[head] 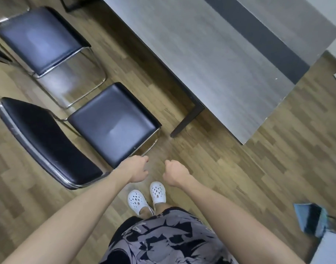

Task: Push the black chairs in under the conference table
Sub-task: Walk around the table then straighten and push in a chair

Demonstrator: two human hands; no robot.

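Wood floor, nearest black chair just beside left hand.

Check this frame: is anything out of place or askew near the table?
Yes. The near chair and far chair stand pulled out from the conference table, with bare floor between, not tucked under.

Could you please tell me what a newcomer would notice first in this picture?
The black chairs stand out first: the nearer chair at centre left and the farther chair at upper left, both standing clear of the grey table filling the upper right. Low in the middle, the left hand and right hand are curled, holding nothing, above a pair of white shoes.
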